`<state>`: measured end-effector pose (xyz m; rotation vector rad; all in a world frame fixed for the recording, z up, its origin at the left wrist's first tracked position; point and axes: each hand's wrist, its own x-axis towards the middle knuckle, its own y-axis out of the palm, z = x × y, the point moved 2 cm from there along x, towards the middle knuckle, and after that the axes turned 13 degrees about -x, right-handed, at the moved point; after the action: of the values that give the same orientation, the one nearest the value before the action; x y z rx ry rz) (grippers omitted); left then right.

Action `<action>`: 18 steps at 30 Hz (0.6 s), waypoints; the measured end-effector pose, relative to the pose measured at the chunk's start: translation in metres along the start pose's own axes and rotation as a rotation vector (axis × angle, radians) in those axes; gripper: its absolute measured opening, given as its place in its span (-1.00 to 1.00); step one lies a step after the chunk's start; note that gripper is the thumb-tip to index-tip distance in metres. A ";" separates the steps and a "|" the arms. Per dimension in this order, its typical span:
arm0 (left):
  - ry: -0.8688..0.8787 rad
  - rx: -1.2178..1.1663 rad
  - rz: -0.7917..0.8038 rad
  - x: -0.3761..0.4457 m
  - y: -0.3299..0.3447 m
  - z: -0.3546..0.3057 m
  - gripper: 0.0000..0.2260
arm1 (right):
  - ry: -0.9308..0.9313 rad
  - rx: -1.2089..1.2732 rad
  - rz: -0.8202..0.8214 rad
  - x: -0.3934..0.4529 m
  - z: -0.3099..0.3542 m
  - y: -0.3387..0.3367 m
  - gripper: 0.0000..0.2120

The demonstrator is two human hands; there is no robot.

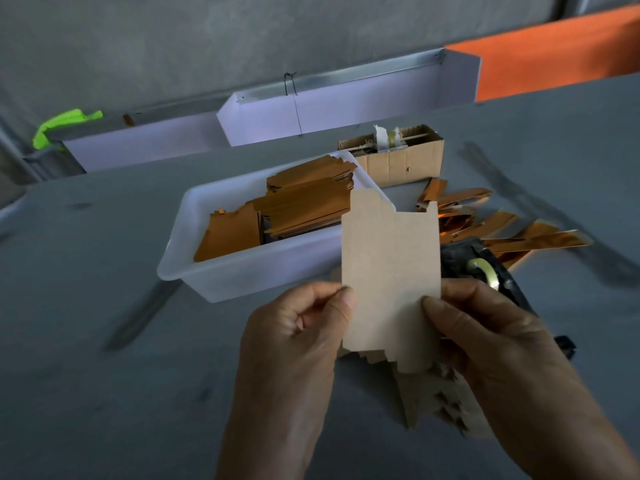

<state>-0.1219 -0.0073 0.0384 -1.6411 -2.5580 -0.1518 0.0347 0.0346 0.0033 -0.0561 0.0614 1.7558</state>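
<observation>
- A big grey table (104, 271) fills the view, and a grey wall stands behind it.
- At the back edge sit long white trays (329, 109). A bright green thing (59, 124) lies at the far left and an orange sheet (554, 53) at the far right.
- In the middle is a white plastic tub (263, 275) full of shiny gold-brown card pieces (304, 206).
- Behind the tub is an open brown cardboard box (401, 164).
- To the right of the tub, long shiny gold strips (502, 226) lie spread on the table.
- A black tape holder with clear tape (485, 268) sits near the right hand.
- The flat pale-brown card cut-out (391, 271) is up in the air in front of the tub, standing almost upright.
- The left hand (298, 327) pinches its left edge low down, with the thumb on the front.
- The right hand (485, 334) pinches its right edge the same way.
- Below it, a pile of more pale-brown card cut-outs (436, 403) lies on the table.
- The card looks thin and very light. It seems stiff enough to stand up by itself, but I think it would bend or crease if squeezed hard.
- The little tabs at the top and bottom look easy to tear.
- The best places to hold it are the long straight sides, low down, with a soft pinch.
</observation>
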 end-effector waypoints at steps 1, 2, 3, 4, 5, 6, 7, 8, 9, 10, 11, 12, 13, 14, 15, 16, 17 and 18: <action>-0.009 -0.002 0.005 0.000 0.000 0.000 -0.90 | 0.004 0.016 0.007 0.001 -0.001 -0.001 -0.79; -0.018 -0.006 0.012 0.001 0.001 -0.001 -0.89 | 0.009 0.040 0.016 0.001 -0.001 -0.001 -0.79; -0.027 -0.012 0.018 0.001 0.001 -0.001 -0.89 | 0.012 0.067 0.030 0.001 -0.002 -0.002 -0.80; -0.037 -0.015 0.026 0.001 0.001 -0.001 -0.89 | 0.012 0.091 0.048 0.001 -0.001 -0.002 -0.80; -0.048 -0.014 0.041 0.001 0.002 0.000 -0.88 | 0.014 0.117 0.069 0.001 0.000 -0.003 -0.81; -0.059 -0.010 0.065 0.001 0.003 0.000 -0.88 | 0.021 0.148 0.098 0.001 0.001 -0.003 -0.80; -0.068 -0.004 0.091 0.000 0.004 0.001 -0.88 | 0.034 0.184 0.132 0.000 0.003 -0.003 -0.77; -0.073 -0.001 0.109 0.000 0.005 0.001 -0.88 | 0.052 0.214 0.164 -0.001 0.004 -0.004 -0.73; -0.074 -0.001 0.115 0.000 0.006 0.002 -0.88 | 0.072 0.233 0.187 -0.001 0.005 -0.005 -0.71; -0.074 -0.007 0.112 0.000 0.006 0.003 -0.88 | 0.089 0.245 0.201 -0.001 0.005 -0.006 -0.70; -0.074 -0.016 0.108 0.000 0.007 0.005 -0.87 | 0.102 0.259 0.213 -0.001 0.006 -0.007 -0.70; -0.072 -0.016 0.110 0.001 0.007 0.006 -0.87 | 0.113 0.278 0.229 -0.001 0.007 -0.008 -0.69; -0.063 0.001 0.117 0.002 0.008 0.007 -0.87 | 0.126 0.299 0.249 -0.001 0.007 -0.007 -0.69; -0.047 0.027 0.120 0.004 0.008 0.008 -0.87 | 0.139 0.318 0.270 0.000 0.007 -0.007 -0.69; -0.029 0.051 0.115 0.005 0.008 0.008 -0.88 | 0.154 0.335 0.285 0.000 0.007 -0.006 -0.69; -0.013 0.067 0.105 0.006 0.009 0.009 -0.90 | 0.165 0.344 0.290 0.000 0.006 -0.005 -0.70; 0.000 0.077 0.093 0.007 0.009 0.009 -0.92 | 0.171 0.343 0.288 0.000 0.006 -0.004 -0.71; 0.010 0.082 0.084 0.008 0.010 0.009 -0.93 | 0.172 0.338 0.283 0.000 0.006 -0.003 -0.71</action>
<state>-0.1166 0.0049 0.0309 -1.7102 -2.4481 -0.0480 0.0378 0.0360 0.0093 0.0515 0.5112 1.9960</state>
